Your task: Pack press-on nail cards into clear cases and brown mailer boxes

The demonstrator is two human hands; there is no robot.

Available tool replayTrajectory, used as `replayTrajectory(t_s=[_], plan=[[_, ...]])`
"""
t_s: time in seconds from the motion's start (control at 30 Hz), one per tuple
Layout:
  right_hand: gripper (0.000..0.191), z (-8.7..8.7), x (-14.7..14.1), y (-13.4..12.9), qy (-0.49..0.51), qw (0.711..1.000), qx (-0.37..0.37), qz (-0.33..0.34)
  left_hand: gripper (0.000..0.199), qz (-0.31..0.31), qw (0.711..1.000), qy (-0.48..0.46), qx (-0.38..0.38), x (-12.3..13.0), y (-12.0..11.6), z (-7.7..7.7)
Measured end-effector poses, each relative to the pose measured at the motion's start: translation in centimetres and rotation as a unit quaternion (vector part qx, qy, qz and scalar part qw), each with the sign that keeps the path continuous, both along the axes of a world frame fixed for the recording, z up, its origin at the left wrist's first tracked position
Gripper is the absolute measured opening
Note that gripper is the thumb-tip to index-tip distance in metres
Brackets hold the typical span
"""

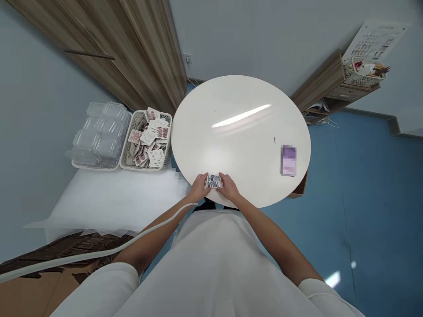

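Note:
At the near edge of the white round table point(198, 132), a small pack of press-on nails point(213, 181) is held between my two hands. It has a pale border, with several dark and silvery pieces in a row. My left hand point(199, 188) grips its left end, thumb at the near side and fingers at the far side. The right end is pinched the same way by my right hand point(228, 188). Both hands are closed on it, low over the tabletop.
Left of the table, a white basket point(168, 152) holds many nail cards; beside it stand stacked clear plastic boxes point(102, 127). White foam sheets point(115, 198) lie nearer me. A blurred purple item point(288, 160) rests on the table's right. A pale cable point(99, 254) crosses my left arm.

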State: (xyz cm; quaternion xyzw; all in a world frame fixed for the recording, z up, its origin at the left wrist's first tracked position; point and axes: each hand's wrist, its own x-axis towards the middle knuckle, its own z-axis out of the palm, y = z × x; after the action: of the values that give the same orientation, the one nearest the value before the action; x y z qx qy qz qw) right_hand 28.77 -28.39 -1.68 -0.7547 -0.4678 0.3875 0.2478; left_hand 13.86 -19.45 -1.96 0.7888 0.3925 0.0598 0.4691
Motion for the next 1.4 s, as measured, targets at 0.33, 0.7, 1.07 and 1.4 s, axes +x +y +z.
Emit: replayTrajectory(t_s=[0.33,0.7,1.07,1.4], plan=[[0.064,-0.5,-2.1,1.9,-0.073,0.996,-0.049,-0.029,0.063,0.049,0.997,0.062,0.006,0.4,0.3,-0.5],[0.064,0.0,-2.6,-0.2,0.133,0.978,-0.034,-0.158,0.066,0.208,0.958,-0.019,-0.196,-0.7,-1.9,-0.1],[0.059,1.0,-3.4,0.6,0.296,0.919,-0.015,-0.260,0.069,0.235,0.940,-0.074,-0.235,-1.2,-2.1,-1.6],[0.060,1.1,-5.6,5.0,0.333,0.918,-0.005,-0.215,0.069,0.285,0.931,-0.081,-0.212,-3.1,1.9,-1.4]])
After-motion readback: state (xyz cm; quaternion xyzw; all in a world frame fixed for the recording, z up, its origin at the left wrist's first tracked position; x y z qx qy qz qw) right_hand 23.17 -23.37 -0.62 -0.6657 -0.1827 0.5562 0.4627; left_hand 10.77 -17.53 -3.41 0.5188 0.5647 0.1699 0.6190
